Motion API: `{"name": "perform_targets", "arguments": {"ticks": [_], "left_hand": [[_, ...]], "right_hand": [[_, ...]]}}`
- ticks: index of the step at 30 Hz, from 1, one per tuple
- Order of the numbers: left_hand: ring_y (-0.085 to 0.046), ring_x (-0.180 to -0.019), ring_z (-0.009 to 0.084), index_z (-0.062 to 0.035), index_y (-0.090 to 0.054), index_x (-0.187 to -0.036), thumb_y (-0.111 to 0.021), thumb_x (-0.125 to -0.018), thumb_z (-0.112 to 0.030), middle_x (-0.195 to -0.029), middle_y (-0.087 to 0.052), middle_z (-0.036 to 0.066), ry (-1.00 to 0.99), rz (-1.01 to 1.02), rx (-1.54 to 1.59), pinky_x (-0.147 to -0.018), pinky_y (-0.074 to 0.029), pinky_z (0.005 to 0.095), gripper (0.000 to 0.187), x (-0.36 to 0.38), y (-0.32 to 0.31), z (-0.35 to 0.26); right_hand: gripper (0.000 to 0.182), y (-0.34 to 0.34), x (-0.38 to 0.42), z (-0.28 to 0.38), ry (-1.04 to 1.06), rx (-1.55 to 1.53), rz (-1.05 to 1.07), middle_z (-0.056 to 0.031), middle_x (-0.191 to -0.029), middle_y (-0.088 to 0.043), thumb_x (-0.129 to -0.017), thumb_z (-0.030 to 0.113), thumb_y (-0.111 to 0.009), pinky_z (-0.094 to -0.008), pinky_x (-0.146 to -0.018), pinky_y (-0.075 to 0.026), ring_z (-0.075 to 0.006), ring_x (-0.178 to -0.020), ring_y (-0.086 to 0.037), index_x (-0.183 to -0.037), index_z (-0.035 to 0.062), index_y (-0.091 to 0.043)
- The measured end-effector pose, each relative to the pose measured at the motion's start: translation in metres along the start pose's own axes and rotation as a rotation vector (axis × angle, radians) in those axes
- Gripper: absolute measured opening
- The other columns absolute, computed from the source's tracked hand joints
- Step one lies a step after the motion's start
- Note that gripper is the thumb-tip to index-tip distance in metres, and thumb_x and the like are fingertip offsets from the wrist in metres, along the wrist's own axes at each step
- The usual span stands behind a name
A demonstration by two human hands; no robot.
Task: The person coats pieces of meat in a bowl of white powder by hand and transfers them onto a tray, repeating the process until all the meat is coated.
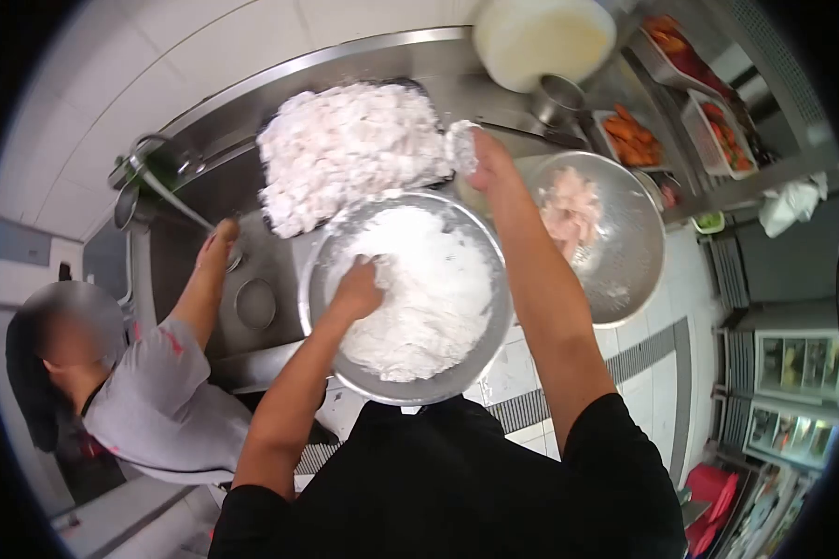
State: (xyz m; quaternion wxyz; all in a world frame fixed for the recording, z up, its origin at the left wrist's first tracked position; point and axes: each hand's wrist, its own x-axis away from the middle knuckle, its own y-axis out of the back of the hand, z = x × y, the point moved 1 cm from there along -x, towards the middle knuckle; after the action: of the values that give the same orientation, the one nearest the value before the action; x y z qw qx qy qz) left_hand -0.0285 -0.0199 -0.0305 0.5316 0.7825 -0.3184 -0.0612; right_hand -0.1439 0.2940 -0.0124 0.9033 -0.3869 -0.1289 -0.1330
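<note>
A large metal bowl (319,326) of white flour (419,317) stands in front of me. My left hand (359,291) reaches into the flour at its left side, its fingertips buried. Beyond the bowl, a dark tray (268,220) is heaped with flour-coated pieces (350,149), apparently raw meat. By the tray's right end is my right hand (484,160), its fingers closed around a white, flour-coated piece (461,147). Pale raw meat (570,210) lies in a perforated metal colander (629,242) to the right of my right forearm.
At my left a co-worker (158,401) in a grey shirt reaches to a long handle over the counter. A metal ring (254,305) lies nearby. A tub of pale liquid (541,47), a metal pot (557,101) and food trays (630,138) stand at the back right.
</note>
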Motion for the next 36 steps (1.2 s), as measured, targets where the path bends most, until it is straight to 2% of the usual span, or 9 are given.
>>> {"name": "perform_targets", "arguments": {"ticks": [5,8,10,11,13,16,22,28,36], "left_hand": [[-0.051,-0.112,0.0371,0.0054,-0.055,-0.110,-0.066,-0.071,-0.019,-0.122,-0.052,0.026,-0.009,0.155,-0.083,-0.093,-0.042,0.0409,0.047,-0.004,0.061,-0.047],[-0.058,-0.101,0.0346,0.0029,-0.059,-0.107,-0.066,-0.073,-0.014,-0.106,-0.062,0.021,-0.127,-0.191,0.268,-0.088,-0.046,0.0379,0.038,-0.025,0.078,-0.087],[-0.061,-0.099,0.0308,0.0008,-0.060,-0.109,-0.064,-0.076,-0.011,-0.105,-0.064,0.016,-0.318,-0.229,0.588,-0.088,-0.046,0.0343,0.035,-0.035,0.083,-0.160],[-0.061,-0.099,0.0285,0.0016,-0.056,-0.113,-0.064,-0.077,-0.013,-0.106,-0.064,0.017,-0.476,-0.288,0.683,-0.088,-0.046,0.0331,0.040,-0.059,0.053,-0.178],[-0.057,-0.096,0.0214,0.0026,-0.051,-0.119,-0.064,-0.081,-0.018,-0.106,-0.061,0.015,-0.011,0.121,1.267,-0.082,-0.045,0.0327,0.046,-0.068,0.022,-0.242],[-0.057,-0.088,0.0190,0.0008,-0.051,-0.119,-0.056,-0.087,-0.026,-0.106,-0.059,0.013,0.217,0.204,1.299,-0.076,-0.046,0.0344,0.042,-0.079,-0.011,-0.307],[-0.055,-0.101,0.0299,-0.0131,-0.049,-0.121,-0.036,-0.093,-0.051,-0.115,-0.053,0.011,0.493,0.382,1.603,-0.076,-0.048,0.0544,0.049,-0.144,-0.102,-0.311],[-0.057,-0.098,0.0251,0.0006,-0.052,-0.119,-0.041,-0.093,-0.042,-0.112,-0.057,0.013,0.465,0.213,1.775,-0.083,-0.047,0.0369,0.051,-0.175,-0.136,-0.313],[-0.057,-0.093,0.0195,-0.0012,-0.053,-0.114,-0.045,-0.094,-0.034,-0.103,-0.059,0.009,0.220,-0.098,1.675,-0.078,-0.047,0.0314,0.039,-0.145,-0.047,-0.357]], "right_hand": [[0.019,0.030,0.080,0.078,0.093,-0.110,0.020,-0.0085,-0.086,-0.066,-0.090,0.019,-0.050,-0.0383,-0.068,-0.054,-0.0226,-0.077,-0.065,-0.095,0.0054,-0.062],[0.025,0.073,0.125,0.131,0.217,0.185,-0.129,-0.0079,-0.087,-0.067,-0.089,0.023,-0.052,-0.0373,-0.070,-0.054,-0.0224,-0.078,-0.065,-0.098,0.0033,-0.063],[0.036,0.096,0.151,0.161,0.385,1.288,-0.599,-0.0110,-0.090,-0.068,-0.084,0.029,-0.057,-0.0382,-0.073,-0.053,-0.0281,-0.080,-0.065,-0.104,0.0000,-0.061],[0.036,0.093,0.163,0.167,0.383,1.284,-0.608,-0.0110,-0.090,-0.068,-0.084,0.029,-0.057,-0.0382,-0.073,-0.053,-0.0281,-0.080,-0.065,-0.104,0.0000,-0.061],[0.044,0.079,0.190,0.176,0.236,1.852,-0.456,-0.0169,-0.108,-0.063,-0.078,0.027,-0.061,-0.0410,-0.087,-0.048,-0.0348,-0.100,-0.059,-0.114,0.0026,-0.058],[0.045,0.112,0.175,0.155,0.134,2.126,-0.339,-0.0180,-0.125,-0.053,-0.078,0.029,-0.059,-0.0408,-0.094,-0.044,-0.0356,-0.113,-0.052,-0.120,0.0094,-0.056],[0.065,0.170,0.161,0.118,-0.092,1.794,-0.361,-0.0227,-0.123,-0.053,-0.071,0.039,-0.061,-0.0390,-0.094,-0.043,-0.0338,-0.112,-0.053,-0.125,0.0035,-0.050],[0.068,0.133,0.197,0.115,-0.218,1.146,-0.379,-0.0229,-0.111,-0.058,-0.072,0.037,-0.062,-0.0404,-0.084,-0.048,-0.0307,-0.104,-0.057,-0.123,-0.0063,-0.047],[0.048,0.135,0.173,0.111,0.446,0.723,-0.814,-0.0197,-0.091,-0.066,-0.068,0.025,-0.065,-0.0372,-0.078,-0.048,-0.0281,-0.084,-0.064,-0.100,-0.0096,-0.060]]}}
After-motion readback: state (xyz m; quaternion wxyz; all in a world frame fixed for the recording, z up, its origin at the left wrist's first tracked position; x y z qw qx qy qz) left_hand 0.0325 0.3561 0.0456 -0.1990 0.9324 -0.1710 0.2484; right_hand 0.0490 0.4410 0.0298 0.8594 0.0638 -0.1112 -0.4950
